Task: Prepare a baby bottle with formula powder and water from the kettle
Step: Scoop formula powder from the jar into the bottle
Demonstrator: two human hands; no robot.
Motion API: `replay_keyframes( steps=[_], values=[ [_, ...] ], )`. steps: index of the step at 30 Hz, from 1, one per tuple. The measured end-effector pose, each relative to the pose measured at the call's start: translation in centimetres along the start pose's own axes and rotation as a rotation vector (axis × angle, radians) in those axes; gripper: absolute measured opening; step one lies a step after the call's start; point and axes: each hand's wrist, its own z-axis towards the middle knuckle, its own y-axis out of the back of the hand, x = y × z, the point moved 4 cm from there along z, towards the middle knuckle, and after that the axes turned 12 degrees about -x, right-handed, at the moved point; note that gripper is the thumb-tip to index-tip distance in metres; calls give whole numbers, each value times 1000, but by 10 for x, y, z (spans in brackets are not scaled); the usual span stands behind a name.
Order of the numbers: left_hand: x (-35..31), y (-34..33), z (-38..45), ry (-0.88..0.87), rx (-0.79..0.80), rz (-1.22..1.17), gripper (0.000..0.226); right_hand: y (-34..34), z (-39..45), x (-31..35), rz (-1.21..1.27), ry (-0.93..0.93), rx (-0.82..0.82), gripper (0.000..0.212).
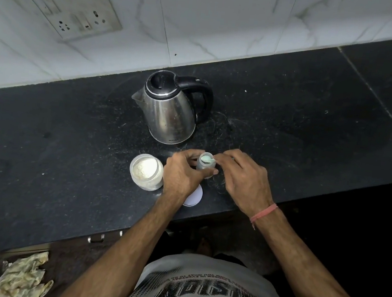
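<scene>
A small clear baby bottle stands upright and uncapped on the black counter. My left hand wraps around its side. My right hand holds a small pale green spoon whose bowl sits over the bottle's mouth. An open clear jar of white formula powder stands just left of my left hand. The steel kettle with a black lid and handle stands behind the bottle, spout pointing left.
A white round lid lies on the counter near the front edge, partly under my left wrist. A wall socket plate sits on the tiled wall at the back left. A crumpled cloth lies below the counter at lower left.
</scene>
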Motion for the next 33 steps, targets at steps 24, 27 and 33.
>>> replay_keyframes(
  steps=[24, 27, 33],
  values=[
    [0, 2, -2, -34, 1, 22, 58, -6, 6, 10, 9, -62, -31, 30],
    [-4, 4, -3, -23, 1, 28, 56, -7, 2, 10, 18, -65, -23, 28],
    [-4, 4, -2, -26, 7, 40, 57, -10, 5, 7, 17, -70, 21, 27]
  ],
)
